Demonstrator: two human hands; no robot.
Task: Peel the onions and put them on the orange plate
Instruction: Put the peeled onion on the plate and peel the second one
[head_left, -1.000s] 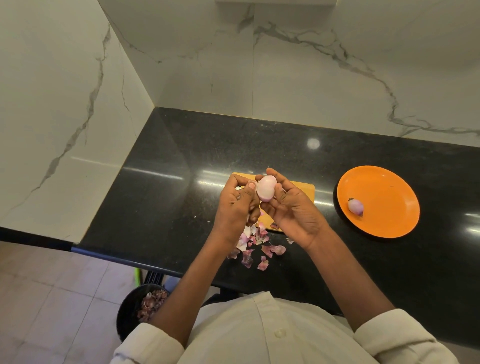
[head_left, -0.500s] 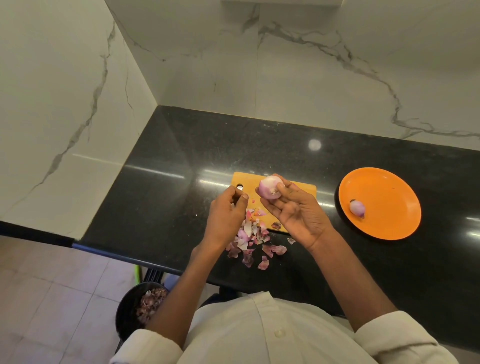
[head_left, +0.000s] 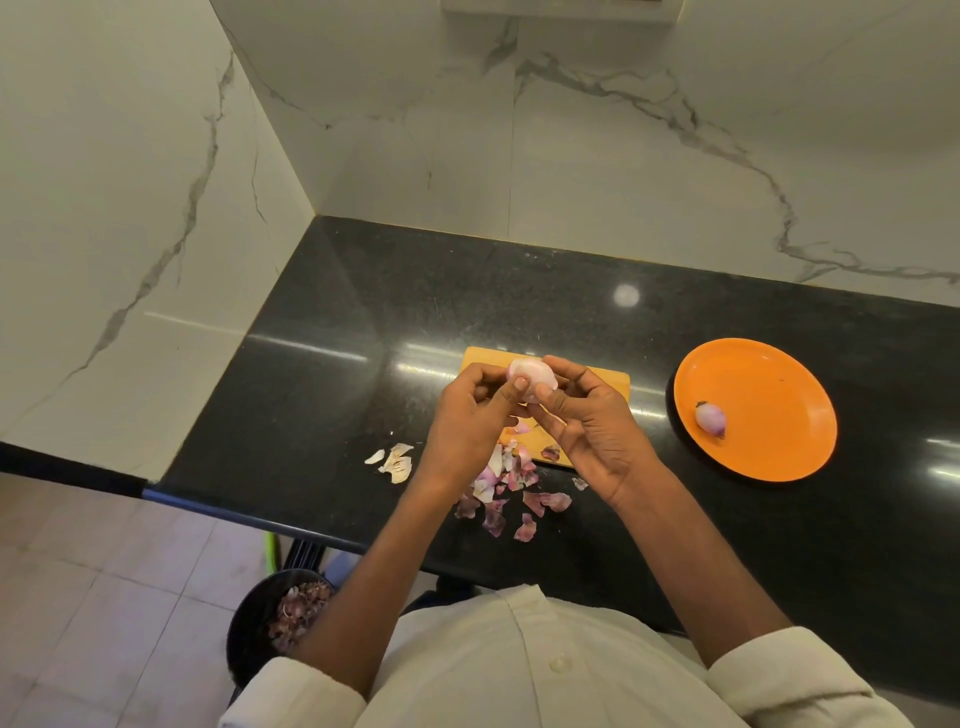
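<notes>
Both hands up over the black counter (head_left: 363, 322), meeting on one pale pink onion (head_left: 530, 375). Left hand (head_left: 467, 415) curls round the onion's left side, thumb tip pressed on its near face. Right hand (head_left: 592, 421) cups it from the right, thumb beside the left thumb, upper fingers wrapped over the far side; lower fingers loosely bent, touching nothing. Onion sits between the two sets of fingertips, held clear of the surface.

Directly beneath the fingers: a yellow cutting board (head_left: 488, 358), mostly hidden by the hands. Below the wrists, a scatter of pink and purple onion skins (head_left: 498, 493) across the board's near edge and the counter. Left of the left hand, apart from that scatter, a few pale dry peel flakes (head_left: 397, 461).

Well right of the right hand: the orange plate (head_left: 769, 395), with one small peeled onion (head_left: 709, 417) lying near its left rim.

On the floor below the left forearm, a dark bin (head_left: 249, 623) holding peel scraps
</notes>
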